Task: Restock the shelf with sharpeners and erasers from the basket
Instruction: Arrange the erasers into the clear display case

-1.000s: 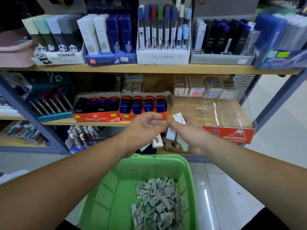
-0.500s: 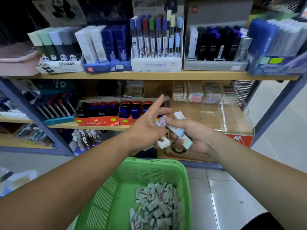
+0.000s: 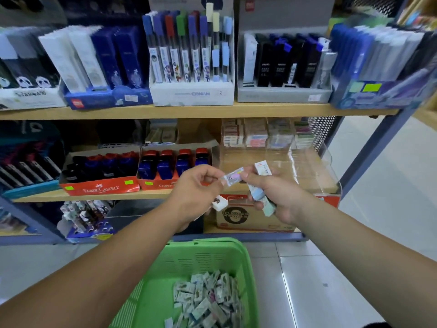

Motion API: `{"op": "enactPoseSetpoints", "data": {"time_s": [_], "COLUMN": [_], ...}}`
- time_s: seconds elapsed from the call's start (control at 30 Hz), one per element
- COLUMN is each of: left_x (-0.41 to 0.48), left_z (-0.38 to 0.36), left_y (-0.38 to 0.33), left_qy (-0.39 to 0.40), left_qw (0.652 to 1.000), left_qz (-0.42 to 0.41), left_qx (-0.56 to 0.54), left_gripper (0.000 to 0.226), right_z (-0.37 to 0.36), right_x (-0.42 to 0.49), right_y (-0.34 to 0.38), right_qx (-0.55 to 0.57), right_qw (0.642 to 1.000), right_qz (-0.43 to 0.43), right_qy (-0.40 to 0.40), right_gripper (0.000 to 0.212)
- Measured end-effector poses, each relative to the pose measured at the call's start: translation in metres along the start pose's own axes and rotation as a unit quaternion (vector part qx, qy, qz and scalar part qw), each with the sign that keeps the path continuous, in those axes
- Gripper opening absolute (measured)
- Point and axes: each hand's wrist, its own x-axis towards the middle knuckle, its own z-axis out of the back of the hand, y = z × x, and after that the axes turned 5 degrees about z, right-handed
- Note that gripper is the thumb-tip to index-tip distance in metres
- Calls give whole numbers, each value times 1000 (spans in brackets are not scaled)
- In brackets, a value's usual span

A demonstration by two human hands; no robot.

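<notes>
My left hand (image 3: pixel 197 189) pinches a small wrapped eraser (image 3: pixel 233 177) at its fingertips and keeps a white eraser (image 3: pixel 220 203) tucked under the palm. Close beside it, my right hand (image 3: pixel 281 197) grips a bunch of erasers (image 3: pixel 261 195), one white end sticking up. Both hands hover in front of the middle shelf, just before the clear acrylic eraser tray (image 3: pixel 307 171). Below my arms stands the green basket (image 3: pixel 165 280) with a heap of wrapped erasers (image 3: pixel 208 301) in it.
Red Faber-Castell boxes of sharpeners (image 3: pixel 175 162) sit left of the tray. Stacked eraser packs (image 3: pixel 257 133) fill the tray's back row. The top shelf (image 3: pixel 189 111) carries boxes of pens and pencil leads. A cardboard box (image 3: pixel 246 217) sits on the bottom shelf; tiled floor lies to the right.
My left hand's fingers, spread half a second ago, have closed on one eraser drawn from the right hand's bunch. Both hands rose slightly towards the tray.
</notes>
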Motion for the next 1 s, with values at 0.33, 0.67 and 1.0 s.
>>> {"op": "enactPoseSetpoints", "data": {"time_s": [0.33,0.67,1.0], "left_x": [59,155,166], "left_z": [-53,-129,-145], "left_y": [-34,-86,-86], "left_qy": [23,54,145], "left_qw": [987,929,873], "left_qz": [-56,-76,-111], "left_qx": [149,358,452], "left_gripper": [13,10,11], "right_z": [75,110,106], "right_x": [2,-16,-8], "right_y": [17,19,13], "right_qx": [19,23,19], "right_qw": [972,966,972], "right_qz": [72,94,101], "right_qy": [-223,-238,-212], "right_gripper": [6,1,3]}}
